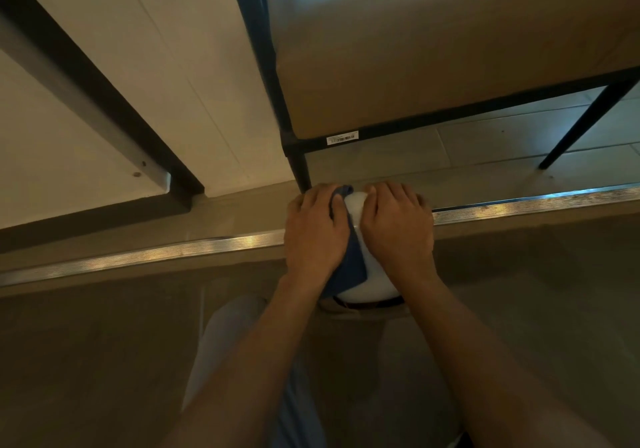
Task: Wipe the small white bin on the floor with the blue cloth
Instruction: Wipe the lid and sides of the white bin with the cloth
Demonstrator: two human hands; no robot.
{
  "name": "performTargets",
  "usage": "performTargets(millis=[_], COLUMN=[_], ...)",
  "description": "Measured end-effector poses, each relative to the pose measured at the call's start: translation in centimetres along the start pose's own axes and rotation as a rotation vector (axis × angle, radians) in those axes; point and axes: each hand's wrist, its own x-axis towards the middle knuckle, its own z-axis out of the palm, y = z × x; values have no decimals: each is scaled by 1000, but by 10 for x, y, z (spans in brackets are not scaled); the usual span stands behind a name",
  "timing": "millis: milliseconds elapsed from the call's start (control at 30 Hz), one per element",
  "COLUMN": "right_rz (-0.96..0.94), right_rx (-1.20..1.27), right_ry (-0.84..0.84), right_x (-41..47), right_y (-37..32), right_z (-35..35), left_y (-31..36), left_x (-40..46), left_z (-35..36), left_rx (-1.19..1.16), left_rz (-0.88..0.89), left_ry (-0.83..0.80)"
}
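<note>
The small white bin (367,285) sits on the floor at the middle of the view, its rounded white body showing between both hands. My left hand (315,236) lies flat on the bin's left side and presses the blue cloth (349,267) against it. The cloth shows under my palm and at my fingertips. My right hand (398,229) grips the bin's right side with fingers curled over its top. Most of the bin is hidden beneath the hands.
A metal threshold strip (173,250) crosses the floor under the bin. A black-framed table (381,66) with a black leg (299,170) stands just beyond the bin. White panels with a dark frame (104,101) fill the left. My legs are below.
</note>
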Motion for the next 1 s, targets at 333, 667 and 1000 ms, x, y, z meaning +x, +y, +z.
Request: performTargets(millis=[333,667,1000], right_rz=[-5,3,4], right_rx=[11,23,29], right_ry=[-7,-23,17], right_x=[0,1,-1], right_y=[-1,-3,-4], right_z=[-1,-2,-1], left_y=[-13,-23,4], left_x=[-16,-57,-44], left_z=[-4,-2,14], left_rx=[-60,116,226], left_rz=[-1,220,62], left_ry=[-15,8,50])
